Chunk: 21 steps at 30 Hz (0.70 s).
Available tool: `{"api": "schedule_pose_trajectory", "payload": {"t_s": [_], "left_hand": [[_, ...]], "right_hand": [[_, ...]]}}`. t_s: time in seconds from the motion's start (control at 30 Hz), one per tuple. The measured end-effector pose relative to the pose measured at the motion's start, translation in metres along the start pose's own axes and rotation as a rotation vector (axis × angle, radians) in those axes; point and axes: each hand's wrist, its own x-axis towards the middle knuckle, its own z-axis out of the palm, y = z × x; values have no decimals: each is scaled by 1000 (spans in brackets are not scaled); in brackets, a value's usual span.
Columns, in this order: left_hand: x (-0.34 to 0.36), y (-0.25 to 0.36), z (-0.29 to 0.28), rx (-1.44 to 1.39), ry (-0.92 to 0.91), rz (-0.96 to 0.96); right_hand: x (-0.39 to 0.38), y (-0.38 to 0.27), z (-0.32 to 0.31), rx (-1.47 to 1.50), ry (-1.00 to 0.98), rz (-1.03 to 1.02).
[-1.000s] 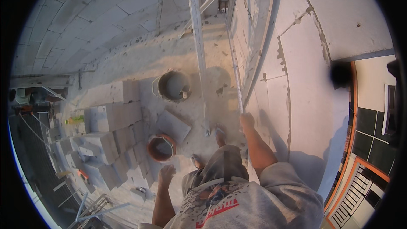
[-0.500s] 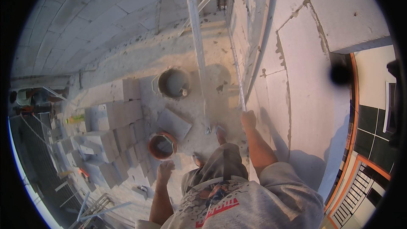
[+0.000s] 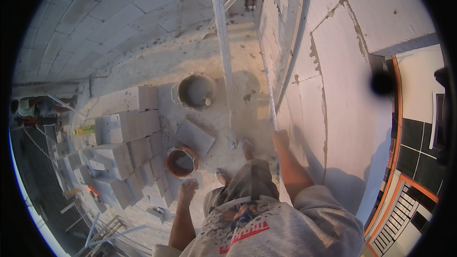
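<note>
My right hand (image 3: 281, 139) is closed around a long, thin, pale metal bar (image 3: 270, 96), which runs forward from the fist along the foot of the block wall (image 3: 309, 109) on my right. My left hand (image 3: 188, 190) hangs as a loose fist at my left side, with nothing seen sticking out of it. Nearest to that fist in the picture is an orange-rimmed bucket (image 3: 182, 162) on the floor. Ahead of it, a flat grey board (image 3: 196, 137) lies beside a larger dark bucket (image 3: 196, 91) holding grey material.
Stacked pale blocks (image 3: 126, 126) stand at left, with an orange-handled tool (image 3: 92, 191) among them. A metal post (image 3: 221, 43) rises ahead between me and the far block wall (image 3: 119, 7). Another person (image 3: 33, 108) is at the far left edge.
My right hand has shifted slightly back toward me and to the right, still around the bar. The left fist has barely moved.
</note>
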Motion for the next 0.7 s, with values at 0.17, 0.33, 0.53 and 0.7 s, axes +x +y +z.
{"api": "schedule_pose_trajectory", "payload": {"t_s": [0.17,0.33,0.53,0.7], "left_hand": [[11,5,-6,79,-43,69],[53,10,-7,242,-137,133],[116,23,13,363,-401,237],[118,-6,67,609,-485,314]], "right_hand": [[-42,114,16,-129,50,-299],[-143,192,-9,117,-102,35],[-297,291,-16,278,-130,100],[-428,391,49,283,132,230]]}}
